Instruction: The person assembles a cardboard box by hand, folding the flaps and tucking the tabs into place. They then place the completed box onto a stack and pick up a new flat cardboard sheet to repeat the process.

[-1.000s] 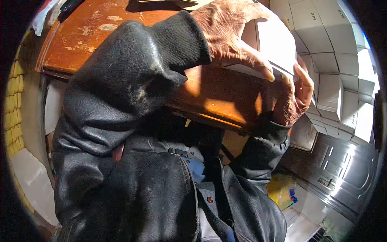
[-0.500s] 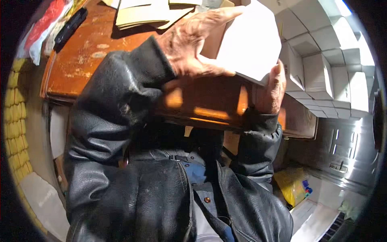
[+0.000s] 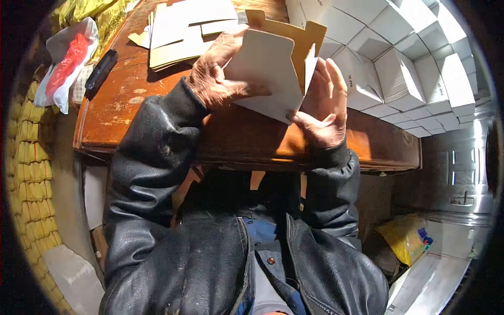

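1. My left hand [image 3: 212,84] curled around the open carton [image 3: 262,60], above the surface [image 3: 128,84].
2. My right hand [image 3: 331,100] stood open, thumb touching its lower corner; light, even pressure suited it.

Showing smooth, matt white paperboard outside and brown inside on the carton [image 3: 262,60] — gleaming over glossy, chipped wood on the tabletop [image 3: 118,115], creasing in shiny, leather-look black on the jacket [image 3: 210,257] — shining like smooth metal on the door [image 3: 457,181].
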### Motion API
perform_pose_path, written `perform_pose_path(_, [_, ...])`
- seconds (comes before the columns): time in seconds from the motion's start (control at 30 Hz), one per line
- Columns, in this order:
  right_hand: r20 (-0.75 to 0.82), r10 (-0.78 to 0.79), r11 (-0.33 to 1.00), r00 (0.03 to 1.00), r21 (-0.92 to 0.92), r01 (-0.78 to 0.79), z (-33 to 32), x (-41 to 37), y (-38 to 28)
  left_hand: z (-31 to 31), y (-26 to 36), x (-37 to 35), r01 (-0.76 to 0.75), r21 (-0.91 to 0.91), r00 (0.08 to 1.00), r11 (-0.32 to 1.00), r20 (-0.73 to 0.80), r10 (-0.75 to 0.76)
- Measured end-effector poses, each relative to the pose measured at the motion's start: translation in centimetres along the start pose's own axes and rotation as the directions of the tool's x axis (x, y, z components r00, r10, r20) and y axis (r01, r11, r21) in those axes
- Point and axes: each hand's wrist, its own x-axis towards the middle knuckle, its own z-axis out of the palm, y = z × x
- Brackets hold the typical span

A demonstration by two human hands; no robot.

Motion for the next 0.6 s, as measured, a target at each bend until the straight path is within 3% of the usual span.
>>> perform_pose_path(0.07, [0.008, 0.019, 1.000, 1.000, 0.023, -0.019, 0.2, -0.2, -0.1, 0.0, -1.2, 0.0, -0.069, -0.107, 0.997, 0.992, 0.031, 0.072])
perform_pose_path(0.2, [-0.031, -0.010, 1.000, 0.999, 0.029, 0.011, 0.1, -0.2, -0.2, 0.3, -1.8, -0.2, -0.059, -0.320, 0.997, 0.946, 0.021, 0.069])
perform_pose_path(0.3, [-0.092, -0.005, 0.998, 0.996, -0.059, 0.000, 0.1, -0.5, -0.4, 0.3, -0.4, -0.4, -0.008, -0.254, 0.999, 0.967, 0.040, 0.018])
perform_pose_path(0.4, [-0.050, -0.128, 0.968, 0.990, -0.225, 0.114, -0.6, -0.2, -0.2, 0.1, -0.5, -0.3, -0.015, -0.225, 0.997, 0.974, 0.073, 0.032])
perform_pose_path(0.6, [-0.031, -0.195, 0.954, 0.980, -0.239, 0.182, -1.0, 0.0, 0.2, 0.0, -0.3, -0.4, 0.028, -0.245, 0.995, 0.969, 0.102, -0.003])
